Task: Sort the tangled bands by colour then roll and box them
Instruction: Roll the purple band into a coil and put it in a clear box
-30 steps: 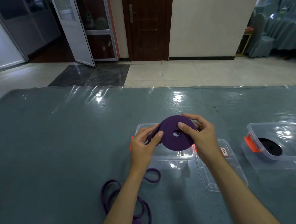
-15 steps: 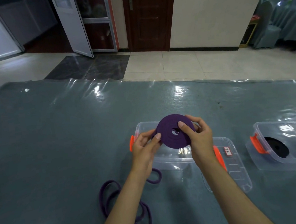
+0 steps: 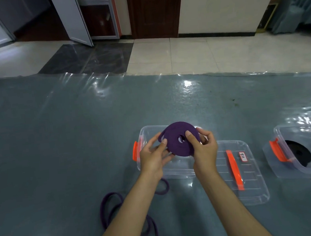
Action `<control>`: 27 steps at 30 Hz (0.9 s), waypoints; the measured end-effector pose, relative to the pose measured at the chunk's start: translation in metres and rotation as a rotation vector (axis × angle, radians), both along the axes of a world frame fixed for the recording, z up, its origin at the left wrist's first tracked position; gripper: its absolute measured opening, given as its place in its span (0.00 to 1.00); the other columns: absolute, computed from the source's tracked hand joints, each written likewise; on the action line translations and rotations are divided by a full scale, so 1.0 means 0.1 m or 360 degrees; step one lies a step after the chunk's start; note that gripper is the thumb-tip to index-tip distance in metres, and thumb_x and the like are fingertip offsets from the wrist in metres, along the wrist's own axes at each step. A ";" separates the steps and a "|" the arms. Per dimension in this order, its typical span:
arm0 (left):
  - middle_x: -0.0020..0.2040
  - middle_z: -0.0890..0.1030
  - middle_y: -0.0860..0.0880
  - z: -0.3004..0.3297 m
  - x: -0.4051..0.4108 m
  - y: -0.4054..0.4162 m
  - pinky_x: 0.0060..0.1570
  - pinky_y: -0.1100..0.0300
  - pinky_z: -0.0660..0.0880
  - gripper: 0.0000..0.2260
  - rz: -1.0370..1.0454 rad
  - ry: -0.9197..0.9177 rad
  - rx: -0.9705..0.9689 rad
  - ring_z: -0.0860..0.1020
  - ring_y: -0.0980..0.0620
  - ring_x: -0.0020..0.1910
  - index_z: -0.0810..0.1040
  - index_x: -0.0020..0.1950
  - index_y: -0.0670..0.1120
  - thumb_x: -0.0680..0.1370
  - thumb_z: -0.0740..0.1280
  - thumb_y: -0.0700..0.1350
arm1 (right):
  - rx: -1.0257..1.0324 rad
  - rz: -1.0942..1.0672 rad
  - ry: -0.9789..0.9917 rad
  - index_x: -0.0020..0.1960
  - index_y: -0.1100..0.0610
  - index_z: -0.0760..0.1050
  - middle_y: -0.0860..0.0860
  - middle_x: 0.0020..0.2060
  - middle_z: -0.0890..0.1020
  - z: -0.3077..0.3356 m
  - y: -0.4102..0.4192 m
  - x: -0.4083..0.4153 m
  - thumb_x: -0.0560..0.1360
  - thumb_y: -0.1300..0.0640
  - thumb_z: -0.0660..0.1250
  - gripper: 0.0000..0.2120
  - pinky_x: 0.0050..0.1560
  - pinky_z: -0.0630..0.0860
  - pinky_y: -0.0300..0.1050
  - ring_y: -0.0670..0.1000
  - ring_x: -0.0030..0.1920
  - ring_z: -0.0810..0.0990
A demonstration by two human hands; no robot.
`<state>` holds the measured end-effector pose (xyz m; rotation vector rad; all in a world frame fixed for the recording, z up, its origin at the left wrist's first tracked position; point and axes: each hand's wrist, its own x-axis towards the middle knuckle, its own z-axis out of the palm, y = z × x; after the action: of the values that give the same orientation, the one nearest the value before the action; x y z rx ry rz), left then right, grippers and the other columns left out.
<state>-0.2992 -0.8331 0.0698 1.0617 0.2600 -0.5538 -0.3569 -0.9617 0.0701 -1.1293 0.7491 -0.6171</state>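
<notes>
Grey-blue worktop (image 3: 48, 148) under a glossy clear plastic sheet, with tiled floor, a dark wooden door (image 3: 155, 8) and a glazed door leaf (image 3: 75, 16) beyond its far edge.

Both hands meet over the middle of the worktop, toward its near edge. Left hand (image 3: 153, 156): thumb pressed on the face of the purple roll (image 3: 178, 141), remaining fingers curled beneath its left rim. Right hand (image 3: 202, 147): thumb on the roll's face beside the centre hole, fingers wrapped behind the right rim. The roll is a flat coiled disc, tilted toward the camera and held above the clear box (image 3: 153, 137), not resting in it. This box has an orange latch (image 3: 135, 151) on its left end; the hands and roll hide much of its interior.

Just right of the box, touching or nearly touching it, lies a clear lid (image 3: 253, 184) bearing an orange latch strip and a small white label (image 3: 242, 156); the right forearm crosses its left part. Further right, near the worktop's right edge, a second clear box (image 3: 290, 169) contains a black roll (image 3: 298, 152).

Near the front edge, the loose purple band (image 3: 110, 205) lies in loops, partly covered by the left forearm.
</notes>
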 end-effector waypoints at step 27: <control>0.59 0.86 0.38 -1.48 0.95 -0.50 0.60 0.41 0.82 0.13 -0.0398 0.0137 0.1328 0.84 0.38 0.59 0.84 0.64 0.39 0.80 0.72 0.33 | -0.0496 0.1455 0.1570 0.59 0.62 0.82 0.59 0.52 0.85 -1.09 -0.50 0.59 0.78 0.55 0.72 0.14 0.47 0.77 0.48 0.57 0.48 0.82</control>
<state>-0.2043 -0.8830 -0.0786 1.8979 0.4575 -0.7390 -0.2974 -1.0113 -0.0393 -1.9070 0.8393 0.6861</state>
